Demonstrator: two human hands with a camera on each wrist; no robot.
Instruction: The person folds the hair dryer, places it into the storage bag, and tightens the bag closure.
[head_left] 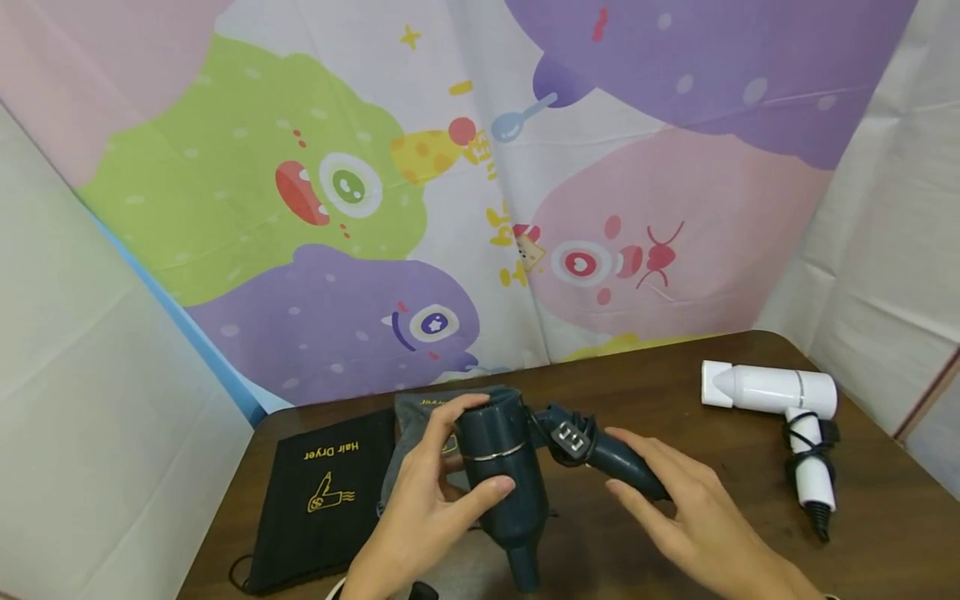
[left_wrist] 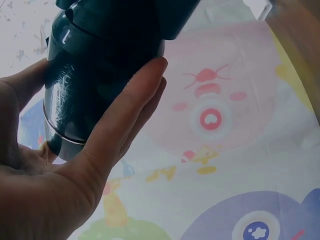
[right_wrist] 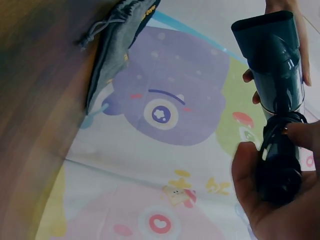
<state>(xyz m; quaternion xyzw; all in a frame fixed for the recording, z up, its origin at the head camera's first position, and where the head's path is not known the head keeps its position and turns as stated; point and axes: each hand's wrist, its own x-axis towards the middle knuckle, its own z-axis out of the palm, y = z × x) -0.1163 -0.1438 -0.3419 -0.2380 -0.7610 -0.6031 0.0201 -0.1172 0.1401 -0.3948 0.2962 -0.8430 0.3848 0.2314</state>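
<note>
A dark teal hair dryer (head_left: 517, 492) is held up over the table, its narrow nozzle pointing down toward me. My left hand (head_left: 431, 508) grips the barrel, with the thumb across the near side and the fingers around the far side. The handle (head_left: 626, 462) angles off to the right, and my right hand (head_left: 697, 508) holds its end between thumb and fingers. A black cord (right_wrist: 285, 120) is wound around the handle near the switches. In the left wrist view the barrel (left_wrist: 95, 85) lies within the curve of my left hand.
A black drawstring bag (head_left: 330, 525) printed "Hair Dryer" lies at the left of the brown table (head_left: 637, 392). Beside it, partly behind my left hand, is a grey bag (head_left: 412, 408). A white hair dryer (head_left: 772, 392) with its cord wrapped lies at the right. A cartoon-print cloth (head_left: 465, 208) hangs behind.
</note>
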